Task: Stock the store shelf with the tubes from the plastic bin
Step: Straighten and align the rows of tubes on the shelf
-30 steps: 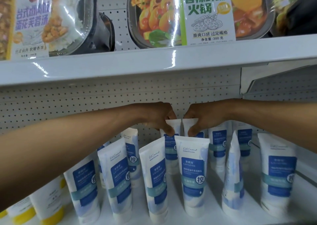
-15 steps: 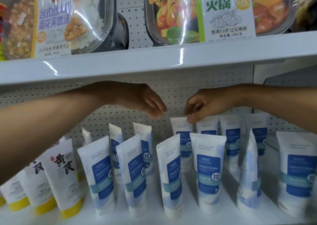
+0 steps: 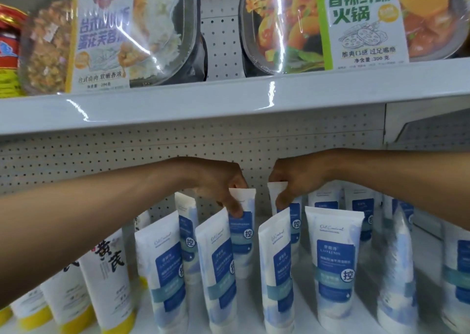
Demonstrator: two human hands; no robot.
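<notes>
Hands [image 3: 218, 181] [image 3: 297, 178] on glossy, flat-crimped plastic tubes [image 3: 243, 234] [image 3: 295, 221]

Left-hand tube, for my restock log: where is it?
Head view, centre: the left hand pinches the back-row tube, just left of the neighbouring tube in the right hand.

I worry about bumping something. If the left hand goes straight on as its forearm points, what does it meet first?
Probably the perforated back panel behind the tube that the left hand pinches; the right hand, pinching the neighbouring tube, is close beside; depth unclear.
</notes>
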